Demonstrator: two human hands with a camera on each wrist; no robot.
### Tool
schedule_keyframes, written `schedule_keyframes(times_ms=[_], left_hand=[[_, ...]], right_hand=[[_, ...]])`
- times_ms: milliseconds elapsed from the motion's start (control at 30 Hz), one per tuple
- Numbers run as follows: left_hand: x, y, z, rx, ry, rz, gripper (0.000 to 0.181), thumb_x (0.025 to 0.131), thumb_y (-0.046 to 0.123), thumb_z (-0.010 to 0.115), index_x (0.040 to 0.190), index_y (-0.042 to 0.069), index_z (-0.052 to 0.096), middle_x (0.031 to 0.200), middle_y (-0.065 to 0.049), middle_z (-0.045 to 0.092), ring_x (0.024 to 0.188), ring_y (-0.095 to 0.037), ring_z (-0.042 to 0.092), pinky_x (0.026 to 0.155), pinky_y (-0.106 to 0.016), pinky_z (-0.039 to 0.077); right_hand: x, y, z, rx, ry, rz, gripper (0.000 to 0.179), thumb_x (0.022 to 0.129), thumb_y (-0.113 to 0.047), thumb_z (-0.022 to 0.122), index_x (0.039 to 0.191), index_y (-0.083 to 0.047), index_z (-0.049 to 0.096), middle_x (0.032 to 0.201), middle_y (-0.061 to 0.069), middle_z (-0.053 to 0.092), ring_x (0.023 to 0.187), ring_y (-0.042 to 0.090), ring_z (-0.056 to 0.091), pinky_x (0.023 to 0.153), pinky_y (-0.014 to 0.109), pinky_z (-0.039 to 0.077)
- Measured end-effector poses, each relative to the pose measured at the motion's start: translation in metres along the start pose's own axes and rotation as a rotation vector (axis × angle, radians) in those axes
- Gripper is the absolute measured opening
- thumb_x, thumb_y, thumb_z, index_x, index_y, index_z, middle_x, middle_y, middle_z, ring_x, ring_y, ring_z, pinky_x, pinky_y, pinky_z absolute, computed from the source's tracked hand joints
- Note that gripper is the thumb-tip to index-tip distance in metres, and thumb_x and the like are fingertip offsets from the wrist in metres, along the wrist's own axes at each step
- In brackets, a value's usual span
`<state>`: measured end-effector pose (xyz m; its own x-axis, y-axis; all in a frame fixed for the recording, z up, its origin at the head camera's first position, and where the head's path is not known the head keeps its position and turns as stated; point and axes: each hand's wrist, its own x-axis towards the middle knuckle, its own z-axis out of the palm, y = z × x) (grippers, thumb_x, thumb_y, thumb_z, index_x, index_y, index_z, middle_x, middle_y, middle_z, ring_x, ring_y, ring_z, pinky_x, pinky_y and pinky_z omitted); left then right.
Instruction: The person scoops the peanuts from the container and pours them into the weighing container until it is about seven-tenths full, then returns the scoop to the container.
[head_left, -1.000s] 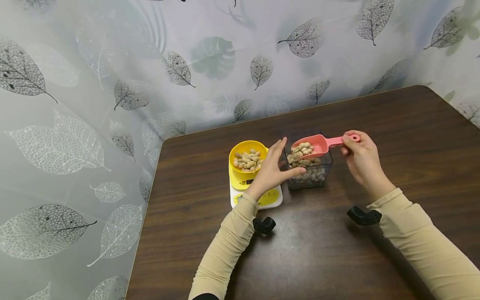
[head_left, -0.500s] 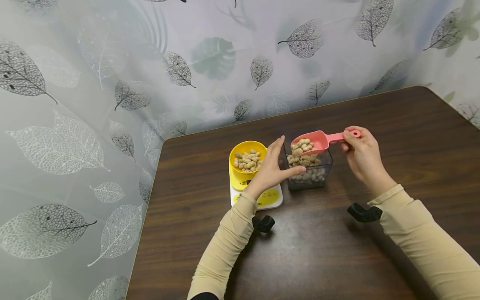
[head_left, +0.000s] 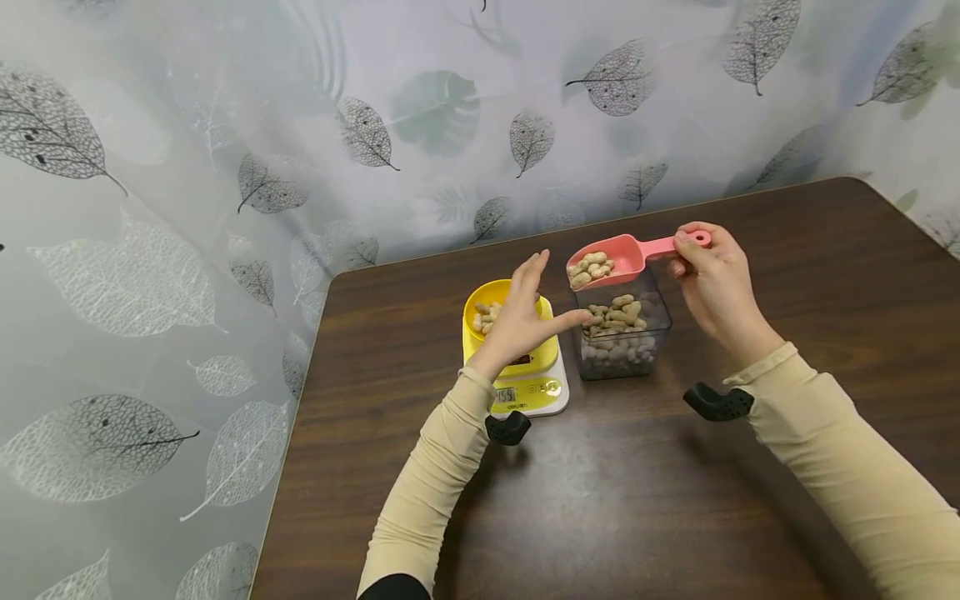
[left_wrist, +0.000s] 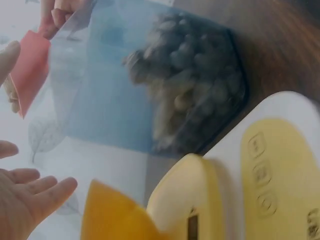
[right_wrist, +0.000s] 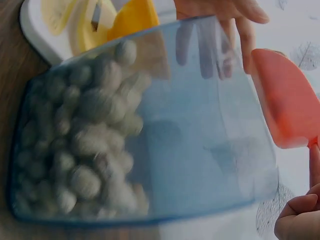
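Note:
My right hand (head_left: 716,279) pinches the handle of a pink scoop (head_left: 628,257), raised over the back of a clear tinted container (head_left: 662,323). Peanuts (head_left: 590,271) in their shells lie in the scoop. More peanuts (head_left: 617,315) fill the lower part of the container. With thumb and fingers spread, my left hand (head_left: 517,321) hovers between the container and a yellow bowl (head_left: 480,293), hiding part of the bowl. That bowl holds peanuts and sits on a white and yellow kitchen scale (head_left: 553,402). In the right wrist view the scoop (right_wrist: 285,100) is above the container's rim.
The dark wooden table (head_left: 600,500) has its back edge along a leaf-patterned curtain (head_left: 450,125), which also hangs at the left. Black wrist cameras stick out below both hands. The scale stands right beside the container.
My right hand has lifted the loaded scoop up and a little left, out of the container. My left hand has shifted slightly left, and the scale's display now shows.

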<state>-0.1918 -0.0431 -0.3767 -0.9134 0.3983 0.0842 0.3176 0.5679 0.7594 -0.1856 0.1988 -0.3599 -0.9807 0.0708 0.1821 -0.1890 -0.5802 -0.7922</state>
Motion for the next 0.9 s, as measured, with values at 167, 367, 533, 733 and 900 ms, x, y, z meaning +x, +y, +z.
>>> schedule_keyframes(times_ms=[167,367,533,733,900], left_hand=[[-0.003,-0.009,-0.012,-0.001,0.069,-0.009,0.094,0.079,0.047,0.07,0.15,0.032,0.01,0.157,0.002,0.008,0.142,-0.022,0.024,0.111,-0.048,0.033],[-0.015,-0.028,-0.023,-0.001,0.139,-0.034,0.095,0.079,0.043,0.071,0.151,0.026,0.012,0.157,-0.002,0.009,0.145,-0.023,0.012,0.112,-0.051,0.029],[-0.026,-0.045,-0.029,0.041,0.192,-0.068,0.096,0.078,0.045,0.071,0.151,0.023,0.012,0.158,-0.003,0.006,0.147,-0.025,-0.003,0.114,-0.06,0.016],[-0.035,-0.06,-0.027,0.03,0.209,-0.133,0.098,0.078,0.048,0.07,0.151,0.023,0.01,0.158,-0.003,0.004,0.146,-0.025,-0.002,0.113,-0.06,0.017],[-0.04,-0.072,-0.022,0.019,0.209,-0.183,0.101,0.076,0.05,0.07,0.151,0.025,0.008,0.158,-0.004,0.003,0.145,-0.026,0.004,0.112,-0.059,0.022]], right_hand=[[0.005,0.006,0.018,-0.015,-0.029,0.012,0.017,0.092,-0.008,0.054,0.101,-0.003,0.041,0.088,0.004,0.04,0.063,0.01,0.038,0.056,0.017,0.036],[0.009,0.014,0.037,-0.111,-0.066,0.054,0.018,0.093,-0.012,0.053,0.104,-0.005,0.04,0.088,0.002,0.041,0.063,0.009,0.038,0.058,0.018,0.035],[0.011,0.022,0.047,-0.191,-0.077,0.1,0.018,0.094,-0.015,0.052,0.105,-0.008,0.04,0.09,0.001,0.041,0.064,0.008,0.038,0.059,0.017,0.036],[0.015,0.03,0.052,-0.293,-0.037,0.16,0.017,0.094,-0.017,0.052,0.105,-0.011,0.041,0.089,0.0,0.042,0.063,0.007,0.038,0.058,0.016,0.036],[0.019,0.036,0.053,-0.344,-0.046,0.189,0.016,0.095,-0.018,0.05,0.105,-0.013,0.04,0.091,0.001,0.041,0.065,0.007,0.037,0.057,0.016,0.035]])
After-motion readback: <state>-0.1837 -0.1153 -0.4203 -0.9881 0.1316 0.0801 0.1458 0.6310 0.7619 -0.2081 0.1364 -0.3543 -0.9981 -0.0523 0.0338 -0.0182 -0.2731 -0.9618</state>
